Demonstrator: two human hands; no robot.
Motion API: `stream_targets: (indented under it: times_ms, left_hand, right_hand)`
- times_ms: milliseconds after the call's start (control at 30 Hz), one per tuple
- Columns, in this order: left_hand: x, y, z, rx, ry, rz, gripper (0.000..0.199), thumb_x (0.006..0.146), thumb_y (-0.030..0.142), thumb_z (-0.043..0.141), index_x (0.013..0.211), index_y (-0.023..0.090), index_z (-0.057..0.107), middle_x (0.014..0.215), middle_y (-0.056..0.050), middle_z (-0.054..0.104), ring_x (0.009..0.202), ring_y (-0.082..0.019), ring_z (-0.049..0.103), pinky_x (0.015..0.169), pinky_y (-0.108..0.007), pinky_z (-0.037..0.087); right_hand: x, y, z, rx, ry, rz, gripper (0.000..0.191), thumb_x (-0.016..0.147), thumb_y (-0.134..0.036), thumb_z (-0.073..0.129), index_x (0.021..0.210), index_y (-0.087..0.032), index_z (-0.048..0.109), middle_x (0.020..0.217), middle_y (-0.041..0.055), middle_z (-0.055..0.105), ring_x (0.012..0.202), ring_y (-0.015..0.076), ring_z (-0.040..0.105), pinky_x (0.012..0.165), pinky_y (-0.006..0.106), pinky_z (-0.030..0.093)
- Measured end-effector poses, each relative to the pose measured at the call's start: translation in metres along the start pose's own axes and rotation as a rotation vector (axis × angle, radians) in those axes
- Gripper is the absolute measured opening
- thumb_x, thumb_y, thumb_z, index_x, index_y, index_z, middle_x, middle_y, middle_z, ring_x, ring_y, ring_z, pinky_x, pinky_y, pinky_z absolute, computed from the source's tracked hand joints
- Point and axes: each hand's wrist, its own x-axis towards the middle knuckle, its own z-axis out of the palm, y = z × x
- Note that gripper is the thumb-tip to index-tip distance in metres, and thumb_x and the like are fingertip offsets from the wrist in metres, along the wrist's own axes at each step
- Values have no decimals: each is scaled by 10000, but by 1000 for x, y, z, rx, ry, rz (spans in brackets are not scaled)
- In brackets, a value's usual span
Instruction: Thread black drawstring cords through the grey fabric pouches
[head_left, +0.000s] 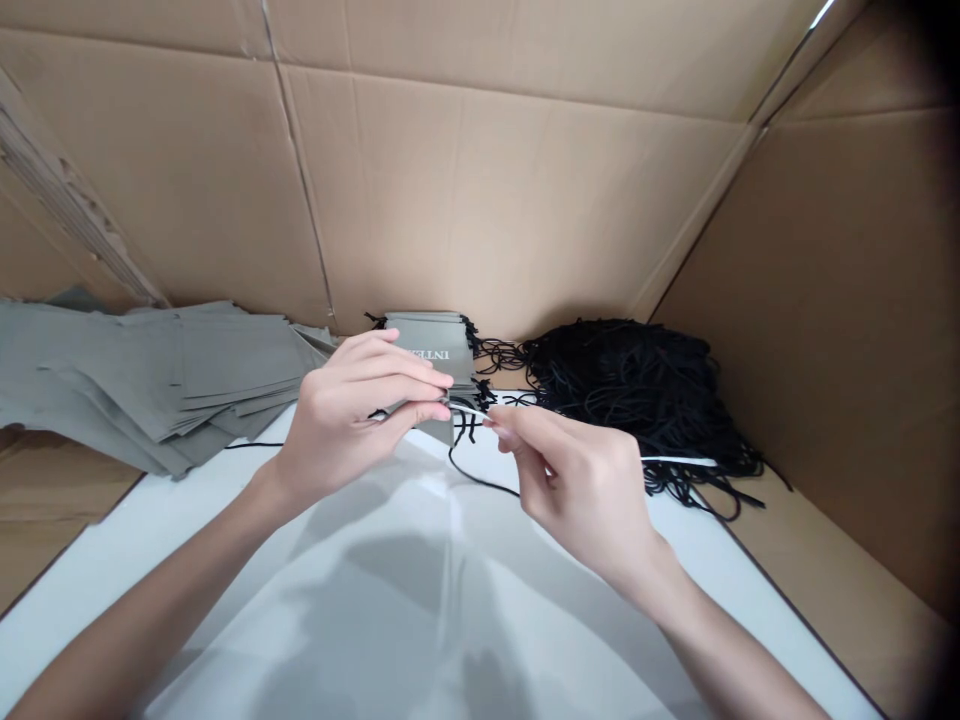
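Observation:
Between the fingertips and thumb of my left hand (360, 400) is a small grey fabric pouch (442, 432), seen nearly edge-on and partly hidden by the fingers. My right hand (577, 475) pinches a thin white stick (471, 410), whose tip meets the pouch's edge at the left fingertips. The stick's other end shows beyond the right hand's knuckles. A black cord (480, 481) hangs from near the pouch and curves toward my right hand. Just behind the hands lies a stack of grey pouches (429, 340) with white lettering and black knotted cords at their sides.
Grey fabric pieces (225, 365) lie in a loose, overlapping pile at the left. To the right is a tangled heap of black cords (622, 375). Cardboard walls (510, 190) enclose the back and right of the white work surface (67, 585).

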Motion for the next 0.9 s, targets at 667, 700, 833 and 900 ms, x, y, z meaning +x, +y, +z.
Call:
stream_targets:
  times_ms: [667,700,833,900]
  left_hand:
    - [-3,8,14,32,-125,-66,84,847,200,745,775,242,748,858,44,791,799,-147,734,1134,-422,391]
    - [-3,6,14,62,-137,-74,96,862,206,728,775,243,748,866,44,791,796,-146,732,1137,-428,385]
    - [3,-8,4,109,-160,-171,104,847,245,739,744,244,738,886,42,792,809,-159,730,1138,-454,376]
    - [5,-13,1,91,-141,-229,102,817,255,767,722,244,731,879,42,791,818,-166,730,1131,-452,381]
  right_hand:
    - [7,2,13,322,-230,257,202,993,-253,471,891,-214,641,721,-20,680,525,117,506,560,246,340]
    - [10,3,10,288,-253,269,167,996,-300,492,988,-222,639,781,-13,706,548,125,532,568,248,347]
    - [20,18,-11,242,-361,361,215,983,-423,536,1023,-237,637,818,-8,724,601,144,576,580,253,352]
    - [22,25,-20,286,-423,358,231,1002,-361,494,886,-230,644,759,-14,703,592,136,554,569,251,341]
